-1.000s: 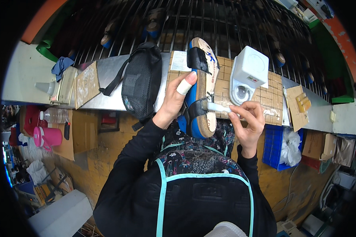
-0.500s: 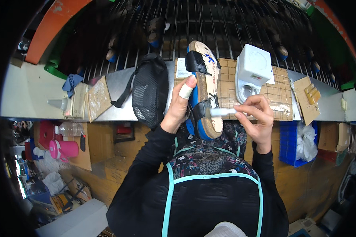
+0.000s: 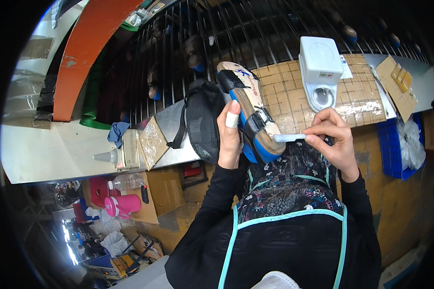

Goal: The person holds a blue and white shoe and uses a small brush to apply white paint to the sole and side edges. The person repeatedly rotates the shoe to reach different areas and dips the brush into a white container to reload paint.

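Note:
A sandal (image 3: pixel 252 103) with black straps, a cork-brown side and a blue sole is tilted in front of me, its pale footbed facing right. My left hand (image 3: pixel 230 137), white tape round the thumb, grips it along its left edge. Between the thumb and fingers of my right hand (image 3: pixel 336 139) is a slim white stick-like tool (image 3: pixel 290 137), perhaps a small brush. Its tip lies at the sandal's near end; whether it touches cannot be told. A white dispenser-like container (image 3: pixel 320 55) with a round cup at its base stands beyond my right hand.
Cardboard (image 3: pixel 287 89) covers the bench under the dispenser. A black mesh pouch (image 3: pixel 202 120) lies left of the sandal. Behind runs a rack of metal rods (image 3: pixel 255 33) with more sandals. A blue crate (image 3: pixel 390 149) stands at right, a pink jug (image 3: pixel 123 205) lower left.
My view has turned, shifting the bench in the picture. The white tool's tip has moved from near the sandal's lower strap to its near end. Both hands keep their hold.

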Action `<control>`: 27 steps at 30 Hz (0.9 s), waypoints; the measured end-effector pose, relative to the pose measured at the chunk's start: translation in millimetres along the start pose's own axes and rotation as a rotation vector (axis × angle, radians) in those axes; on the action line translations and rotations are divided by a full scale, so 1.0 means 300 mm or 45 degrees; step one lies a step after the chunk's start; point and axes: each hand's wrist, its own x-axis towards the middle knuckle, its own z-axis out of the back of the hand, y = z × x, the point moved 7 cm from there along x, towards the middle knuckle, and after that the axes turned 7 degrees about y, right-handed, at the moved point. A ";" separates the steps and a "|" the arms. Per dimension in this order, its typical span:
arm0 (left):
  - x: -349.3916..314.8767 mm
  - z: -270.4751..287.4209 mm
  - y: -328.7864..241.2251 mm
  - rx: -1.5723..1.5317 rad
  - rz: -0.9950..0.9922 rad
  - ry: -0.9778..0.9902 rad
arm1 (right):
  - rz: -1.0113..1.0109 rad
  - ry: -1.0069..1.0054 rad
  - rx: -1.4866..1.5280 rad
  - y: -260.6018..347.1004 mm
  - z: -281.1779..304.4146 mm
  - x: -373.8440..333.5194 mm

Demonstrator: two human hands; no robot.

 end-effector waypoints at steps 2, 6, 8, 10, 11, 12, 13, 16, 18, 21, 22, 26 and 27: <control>0.002 0.020 0.001 0.059 -0.008 -0.039 | 0.023 -0.015 -0.183 0.006 0.003 -0.012; 0.001 0.032 -0.005 0.024 -0.066 -0.074 | 0.049 -0.072 -0.279 0.000 -0.005 -0.013; -0.003 0.033 -0.010 0.062 -0.075 -0.087 | 0.079 -0.082 -0.330 0.002 -0.010 -0.007; -0.009 0.031 -0.013 0.097 -0.075 -0.081 | 0.110 -0.108 -0.366 0.006 -0.016 0.002; -0.011 0.030 -0.016 0.117 -0.080 -0.078 | 0.113 -0.116 -0.381 0.007 -0.019 0.007; -0.014 0.029 -0.017 0.128 -0.085 -0.074 | 0.117 -0.124 -0.398 0.008 -0.021 0.011; -0.014 0.025 -0.019 0.128 -0.103 -0.059 | 0.140 -0.140 -0.425 0.013 -0.023 0.016; -0.009 0.031 -0.021 0.216 -0.091 -0.086 | 0.226 -0.195 -0.509 0.031 -0.027 0.025; -0.004 0.030 -0.021 0.106 -0.090 -0.074 | 0.290 -0.230 -0.565 0.043 -0.026 0.026; 0.003 0.029 -0.019 0.007 -0.037 -0.058 | 0.213 -0.079 -0.425 0.019 -0.031 0.039; 0.006 0.026 -0.018 -0.028 -0.020 -0.042 | 0.212 -0.038 -0.435 0.017 -0.030 0.041; 0.012 0.004 0.008 -0.257 0.147 0.011 | 0.291 0.041 -0.422 0.023 -0.024 0.053; 0.019 -0.007 0.013 -0.313 0.186 0.051 | 0.319 0.042 -0.416 0.027 -0.024 0.056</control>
